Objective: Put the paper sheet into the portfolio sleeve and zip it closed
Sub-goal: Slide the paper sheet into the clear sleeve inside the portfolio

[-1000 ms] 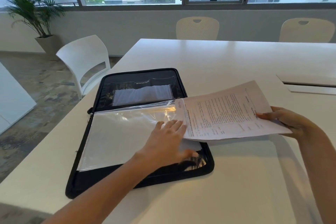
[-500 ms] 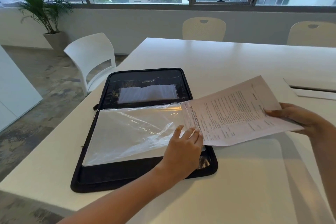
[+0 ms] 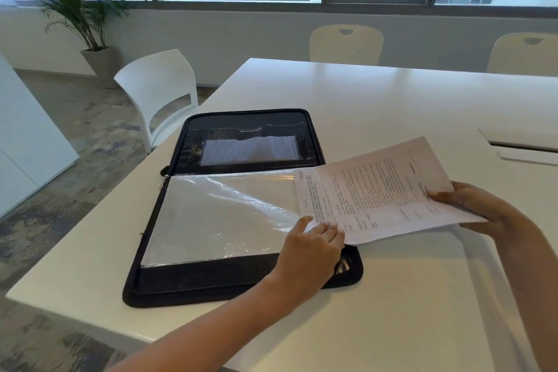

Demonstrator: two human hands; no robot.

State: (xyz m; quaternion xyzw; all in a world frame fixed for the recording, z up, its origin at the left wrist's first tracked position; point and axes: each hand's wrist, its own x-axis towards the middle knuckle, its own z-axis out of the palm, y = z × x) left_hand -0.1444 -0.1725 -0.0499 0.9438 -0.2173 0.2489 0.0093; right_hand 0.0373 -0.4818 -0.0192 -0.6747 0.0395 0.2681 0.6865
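A black zip portfolio (image 3: pixel 211 284) lies open on the white table (image 3: pixel 392 311), near its left edge. A clear plastic sleeve (image 3: pixel 223 214) covers its near half. My left hand (image 3: pixel 311 251) rests on the sleeve's right edge, fingers at its opening. My right hand (image 3: pixel 477 208) pinches the right end of a printed paper sheet (image 3: pixel 380 190). The sheet's left end sits at the sleeve's opening, with a short strip under the plastic. The rest of the sheet hangs out to the right over the table.
A white chair (image 3: pixel 157 90) stands at the table's left side, and two cream chairs (image 3: pixel 347 42) stand behind the far edge. A cable hatch (image 3: pixel 525 145) is set in the tabletop at right. A potted palm (image 3: pixel 78 3) stands in the back-left corner.
My left hand slid right along the sleeve to its right edge. The paper's left end has come in slightly at the sleeve's opening. The view shifted a little.
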